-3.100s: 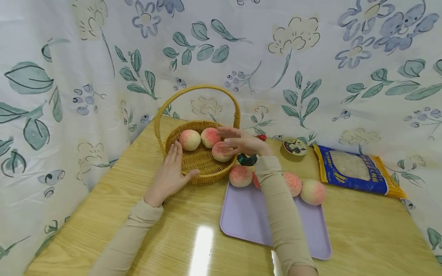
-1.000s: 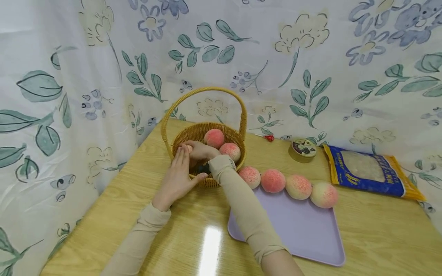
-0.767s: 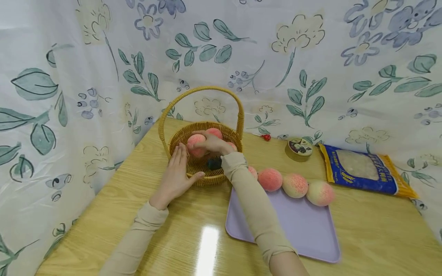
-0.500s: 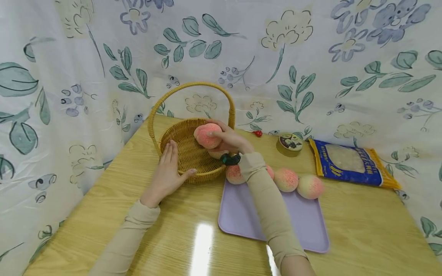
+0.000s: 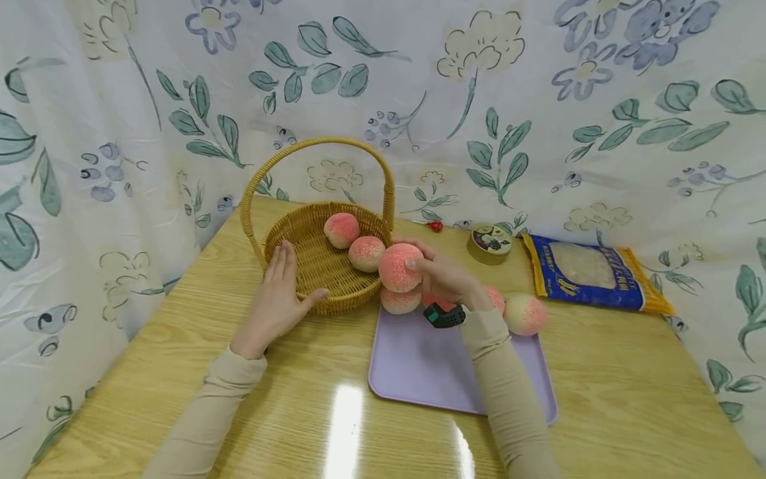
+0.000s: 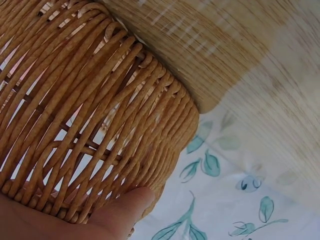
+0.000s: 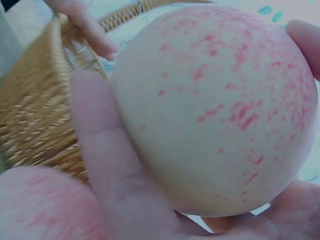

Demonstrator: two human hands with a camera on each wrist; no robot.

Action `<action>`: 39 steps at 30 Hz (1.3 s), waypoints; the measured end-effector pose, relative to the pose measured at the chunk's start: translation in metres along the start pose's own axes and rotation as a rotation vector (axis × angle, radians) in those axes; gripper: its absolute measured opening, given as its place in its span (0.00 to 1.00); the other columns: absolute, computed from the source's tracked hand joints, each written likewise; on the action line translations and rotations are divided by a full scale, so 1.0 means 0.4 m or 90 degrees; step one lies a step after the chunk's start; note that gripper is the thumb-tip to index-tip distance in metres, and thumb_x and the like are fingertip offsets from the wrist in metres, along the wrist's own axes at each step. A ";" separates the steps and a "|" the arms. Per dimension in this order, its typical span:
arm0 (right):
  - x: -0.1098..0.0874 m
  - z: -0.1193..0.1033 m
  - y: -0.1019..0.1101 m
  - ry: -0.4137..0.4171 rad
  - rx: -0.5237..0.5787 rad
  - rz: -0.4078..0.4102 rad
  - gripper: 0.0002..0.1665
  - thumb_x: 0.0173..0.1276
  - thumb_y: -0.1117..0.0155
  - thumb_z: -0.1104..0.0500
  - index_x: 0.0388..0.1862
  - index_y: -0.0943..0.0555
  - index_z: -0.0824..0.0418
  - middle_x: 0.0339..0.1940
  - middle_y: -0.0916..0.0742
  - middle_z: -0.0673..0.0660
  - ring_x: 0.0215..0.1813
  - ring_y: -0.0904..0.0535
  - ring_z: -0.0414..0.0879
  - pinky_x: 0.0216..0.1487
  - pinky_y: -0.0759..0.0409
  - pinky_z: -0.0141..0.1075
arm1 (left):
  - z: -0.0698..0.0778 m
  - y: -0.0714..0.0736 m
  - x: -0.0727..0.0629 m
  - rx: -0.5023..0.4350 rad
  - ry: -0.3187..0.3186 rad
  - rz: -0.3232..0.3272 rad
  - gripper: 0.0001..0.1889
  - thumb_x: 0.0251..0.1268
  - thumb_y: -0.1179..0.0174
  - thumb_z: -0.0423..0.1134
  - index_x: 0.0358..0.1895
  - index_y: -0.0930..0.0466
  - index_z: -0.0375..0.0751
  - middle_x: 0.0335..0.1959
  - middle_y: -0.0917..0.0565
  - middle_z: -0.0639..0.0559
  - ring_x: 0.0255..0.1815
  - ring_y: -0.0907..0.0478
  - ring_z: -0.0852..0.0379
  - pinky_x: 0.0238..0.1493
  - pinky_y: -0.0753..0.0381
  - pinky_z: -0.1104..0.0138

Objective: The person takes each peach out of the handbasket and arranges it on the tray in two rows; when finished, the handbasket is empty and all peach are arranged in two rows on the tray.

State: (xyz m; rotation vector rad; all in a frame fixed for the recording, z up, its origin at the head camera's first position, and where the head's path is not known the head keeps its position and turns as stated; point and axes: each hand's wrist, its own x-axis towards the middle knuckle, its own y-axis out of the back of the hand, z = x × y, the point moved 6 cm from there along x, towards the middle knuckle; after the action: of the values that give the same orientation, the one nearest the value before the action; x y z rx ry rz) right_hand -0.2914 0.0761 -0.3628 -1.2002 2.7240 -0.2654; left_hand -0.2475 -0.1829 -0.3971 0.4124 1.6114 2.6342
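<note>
In the head view, my right hand [image 5: 445, 274] grips a pink-speckled peach [image 5: 400, 267] just outside the right rim of a wicker basket [image 5: 335, 306]. In the right wrist view, fingers curve round the peach [image 7: 215, 110]. Two other peaches, a redder one [image 5: 342, 230] and a paler one [image 5: 367, 253], lie inside the basket. My left hand [image 5: 270, 299] rests with straight fingers on the basket's left front side, thumb spread along the front rim. The left wrist view shows that thumb against the basket's woven wall [image 6: 100, 110].
A row of peaches, among them a pale one [image 5: 525, 314] at the right end, lies along the back of a lilac tray [image 5: 431, 362], partly behind my right hand. Behind are a round tin [image 5: 489, 243], a blue-and-yellow packet [image 5: 592, 273], a small red item [image 5: 435, 226] and a floral curtain.
My right hand has taken the peach from the left part of the basket, lifted it and carried it right, past the rim. The basket held three peaches, now two. My left hand stays on it.
</note>
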 end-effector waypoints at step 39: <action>-0.114 0.158 0.011 -0.084 -0.123 0.028 0.31 0.70 0.43 0.67 0.71 0.36 0.68 0.72 0.31 0.66 0.61 0.26 0.45 0.46 0.15 0.53 | 0.002 -0.004 0.002 0.011 -0.009 0.009 0.57 0.65 0.59 0.73 0.75 0.72 0.30 0.78 0.64 0.31 0.79 0.64 0.34 0.78 0.57 0.46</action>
State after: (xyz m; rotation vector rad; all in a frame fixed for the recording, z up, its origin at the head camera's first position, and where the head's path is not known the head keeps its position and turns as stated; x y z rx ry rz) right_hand -0.2506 0.1066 -0.4222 -1.1563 2.7058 0.0815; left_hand -0.2482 -0.1812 -0.3980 0.4432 1.6336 2.6245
